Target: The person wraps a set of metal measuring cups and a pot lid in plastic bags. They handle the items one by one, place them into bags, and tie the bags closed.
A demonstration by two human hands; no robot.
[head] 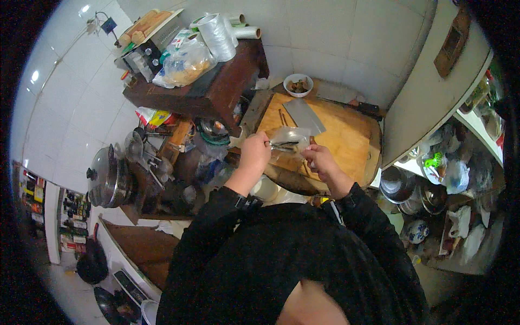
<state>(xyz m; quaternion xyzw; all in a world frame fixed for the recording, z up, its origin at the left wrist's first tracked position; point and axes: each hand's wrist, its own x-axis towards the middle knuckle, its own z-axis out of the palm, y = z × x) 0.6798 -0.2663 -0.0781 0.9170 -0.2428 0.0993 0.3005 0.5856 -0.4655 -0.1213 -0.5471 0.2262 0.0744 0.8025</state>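
Observation:
Over a wooden cutting board point(345, 142), my left hand point(256, 153) and my right hand point(321, 160) hold a clear plastic bag point(290, 136) between them. My right fingers pinch its right side. Thin dark pieces point(286, 143) show at the bag, close to my left fingers; whether they lie inside it is too blurred to tell. A cleaver point(304, 115) rests flat on the board, its wide blade just beyond the bag. Left of that blade lie two thin brown sticks point(282, 118). Behind the board stands a white bowl point(298, 85) with brown pieces in it.
A dark wooden cabinet point(207, 95) at the back left carries plastic rolls point(217, 37) and a filled bag point(189, 65). Farther left are a lidded pot point(109, 176) and strainers point(134, 146). Shelves with metal bowls point(398, 183) stand right, beside a pale panel point(430, 93).

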